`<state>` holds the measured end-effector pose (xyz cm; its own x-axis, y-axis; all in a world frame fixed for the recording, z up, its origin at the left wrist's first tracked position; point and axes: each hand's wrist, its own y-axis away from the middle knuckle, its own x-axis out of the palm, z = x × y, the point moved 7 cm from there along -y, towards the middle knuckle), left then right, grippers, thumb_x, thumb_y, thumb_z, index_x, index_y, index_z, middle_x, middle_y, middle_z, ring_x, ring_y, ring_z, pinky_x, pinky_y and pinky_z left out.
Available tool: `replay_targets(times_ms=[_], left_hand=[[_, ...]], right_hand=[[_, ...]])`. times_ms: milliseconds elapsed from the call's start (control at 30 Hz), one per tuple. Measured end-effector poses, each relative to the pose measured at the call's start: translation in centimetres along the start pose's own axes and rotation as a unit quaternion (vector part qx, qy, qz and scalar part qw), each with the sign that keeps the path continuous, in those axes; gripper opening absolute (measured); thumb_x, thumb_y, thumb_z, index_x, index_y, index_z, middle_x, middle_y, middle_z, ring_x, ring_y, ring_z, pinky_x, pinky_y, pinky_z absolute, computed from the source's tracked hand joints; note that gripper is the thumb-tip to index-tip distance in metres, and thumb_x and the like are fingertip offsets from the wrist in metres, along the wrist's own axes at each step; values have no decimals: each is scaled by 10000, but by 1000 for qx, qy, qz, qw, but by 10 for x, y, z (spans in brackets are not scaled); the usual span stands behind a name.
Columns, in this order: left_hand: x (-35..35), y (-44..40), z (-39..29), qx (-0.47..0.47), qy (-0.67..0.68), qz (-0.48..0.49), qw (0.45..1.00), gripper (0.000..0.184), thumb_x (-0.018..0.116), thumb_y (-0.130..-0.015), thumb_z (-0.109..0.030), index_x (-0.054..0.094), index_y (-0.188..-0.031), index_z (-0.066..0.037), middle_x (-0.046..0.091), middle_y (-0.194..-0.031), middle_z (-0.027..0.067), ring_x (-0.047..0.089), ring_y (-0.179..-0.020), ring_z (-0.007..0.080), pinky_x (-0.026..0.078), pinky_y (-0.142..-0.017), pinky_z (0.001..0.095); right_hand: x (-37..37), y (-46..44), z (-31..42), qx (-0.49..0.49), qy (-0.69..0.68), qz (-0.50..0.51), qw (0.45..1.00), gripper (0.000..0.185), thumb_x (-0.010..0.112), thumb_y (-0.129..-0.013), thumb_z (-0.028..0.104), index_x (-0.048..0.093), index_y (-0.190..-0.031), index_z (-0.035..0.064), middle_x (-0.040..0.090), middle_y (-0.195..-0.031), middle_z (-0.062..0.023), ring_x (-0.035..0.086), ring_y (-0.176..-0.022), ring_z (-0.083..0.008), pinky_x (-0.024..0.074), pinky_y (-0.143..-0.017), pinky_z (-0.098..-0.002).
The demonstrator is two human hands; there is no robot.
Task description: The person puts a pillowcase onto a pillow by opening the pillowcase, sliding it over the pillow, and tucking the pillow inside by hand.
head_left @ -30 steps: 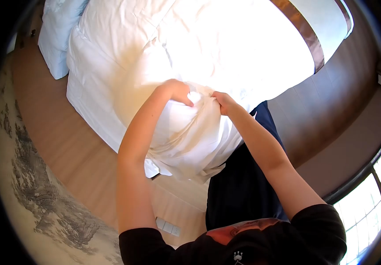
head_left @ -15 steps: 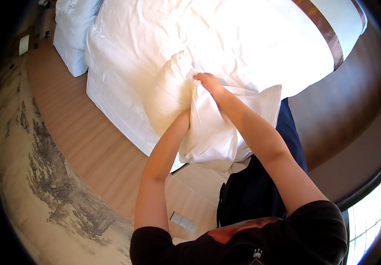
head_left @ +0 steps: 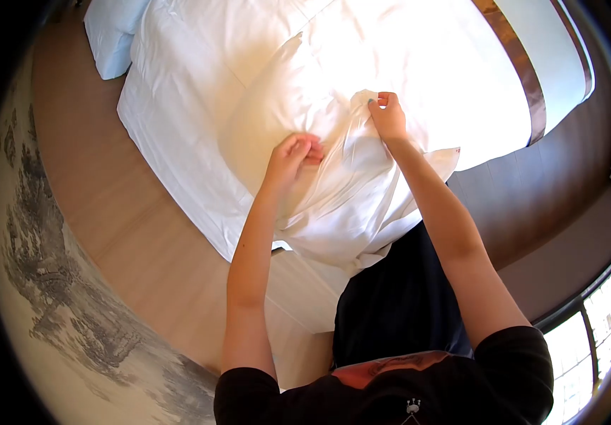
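Observation:
A plump white pillow [head_left: 263, 113] lies on the bed, with a loose white pillowcase [head_left: 362, 188] bunched around its near side. My right hand [head_left: 389, 119] pinches the upper edge of the pillowcase between thumb and fingers and holds it up. Over the pillow, just left of the pillowcase, is my left hand [head_left: 295, 157]. Its fingers are curled together, slightly blurred, with nothing visible in them. The pillowcase drapes down toward my dark trousers [head_left: 397, 304], and its folds hide part of the pillow.
The white bed [head_left: 185, 127] spreads beneath and beyond the pillow. More white bedding [head_left: 110, 35] stands at the upper left. A brown band [head_left: 514, 53] crosses the bed's far right side. Wood panelling [head_left: 121, 212] and a patterned wall [head_left: 57, 283] are at left, a window [head_left: 596, 333] at lower right.
My left hand has come out of the pillowcase folds and now shows above the pillow. My right hand has moved right and up, drawing the pillowcase edge with it.

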<state>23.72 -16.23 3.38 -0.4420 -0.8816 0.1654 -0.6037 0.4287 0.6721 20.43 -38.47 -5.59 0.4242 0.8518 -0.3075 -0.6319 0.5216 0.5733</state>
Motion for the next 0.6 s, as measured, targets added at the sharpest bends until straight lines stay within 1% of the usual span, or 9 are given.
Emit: replay_targets(times_ms=[67,100,167,200,300,333,400,500,600], left_hand=[[-8,30,19,-11,6,-31,999,223,478,-925,-153,554,-1058,9,587,-910,80,578,-833,155,478,-771,282],[-11,44,27,-17,9,-47,999,215,480,-925,-150,563,-1046,7,591,-893,70,576,-820,141,474,-757,267],[-13,67,33,-8,-68,-50,996,200,510,-908,-154,583,-992,12,614,-868,67,569,-785,119,458,-715,247],[-14,77,34,-4,-106,-54,993,196,525,-900,-156,593,-965,15,626,-855,66,566,-768,108,450,-694,237],[-17,99,42,-67,-273,-38,959,247,602,-843,-226,607,-927,7,633,-809,86,554,-708,123,427,-652,255],[-19,105,42,-46,-284,-34,957,276,622,-817,-248,608,-929,4,625,-789,97,555,-693,142,426,-644,268],[-26,118,44,-3,-306,-28,952,340,662,-764,-292,610,-933,-2,609,-749,120,558,-662,180,425,-629,293],[-52,139,51,19,-348,-65,935,297,648,-723,-243,617,-911,-15,590,-702,130,562,-666,242,438,-625,310],[-92,146,87,62,-522,-21,851,209,589,-702,-149,624,-872,-31,586,-699,123,576,-715,255,441,-714,353]], right_hand=[[1,13,17,-102,77,-48,991,306,589,-784,154,519,-1059,37,582,-995,-136,539,-934,-287,432,-830,-361],[1,23,33,-178,114,-63,976,293,590,-768,117,525,-1045,43,577,-997,-131,532,-943,-287,428,-833,-364],[3,47,72,-328,180,-86,923,286,592,-737,44,536,-1016,53,566,-1002,-119,516,-960,-287,419,-839,-370],[13,57,84,-380,167,-45,909,284,593,-721,29,542,-999,54,567,-1000,-115,518,-947,-289,421,-831,-373],[46,98,119,-512,134,80,845,243,588,-683,-15,570,-914,56,571,-989,-93,527,-908,-295,427,-810,-378],[61,115,125,-563,115,108,811,230,590,-676,-19,581,-890,65,575,-983,-79,537,-895,-276,428,-807,-377],[93,147,129,-603,154,202,756,277,604,-665,-28,594,-924,70,578,-991,-88,539,-946,-261,437,-825,-352],[149,186,118,-663,207,312,649,282,659,-661,67,601,-936,93,574,-1015,-68,512,-1007,-247,413,-878,-371],[198,217,104,-648,312,328,612,317,701,-648,173,612,-942,97,564,-1054,-66,469,-1075,-258,357,-951,-422]])
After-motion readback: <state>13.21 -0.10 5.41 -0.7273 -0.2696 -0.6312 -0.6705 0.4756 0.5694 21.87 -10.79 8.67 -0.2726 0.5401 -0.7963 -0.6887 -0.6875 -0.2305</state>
